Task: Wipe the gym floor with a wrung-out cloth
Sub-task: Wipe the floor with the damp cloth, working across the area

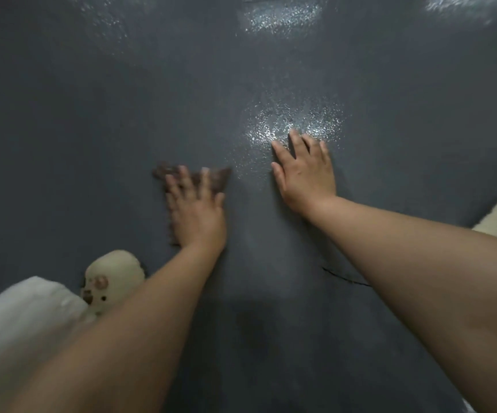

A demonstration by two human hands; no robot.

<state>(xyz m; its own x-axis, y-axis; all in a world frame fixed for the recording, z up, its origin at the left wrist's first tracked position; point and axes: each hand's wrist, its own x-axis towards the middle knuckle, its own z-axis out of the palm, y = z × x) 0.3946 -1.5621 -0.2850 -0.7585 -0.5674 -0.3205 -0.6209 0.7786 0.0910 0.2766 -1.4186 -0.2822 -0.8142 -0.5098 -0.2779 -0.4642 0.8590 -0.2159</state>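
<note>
Head view. Floor (92,114) was dark grey, with glossy speckled patches catching light.

Left hand (195,210) lay flat on the cloth (217,178), fingers straight and spread, pressing it to the floor; not clenched around it. Hand and cloth were blurred. Cloth was dark brown, its edges showing past the fingertips and along the hand's outer side.

Right hand (305,171) rested on bare floor just right of the cloth, apart from it, fingers straight, palm down, holding nothing. Its fingertips reached a shiny patch.

Cream slipper (113,275) with brown spots sat near the cloth, toward the person and left. A thin dark crack (345,278) showed in the floor, right of the cloth, nearer the person.
</note>
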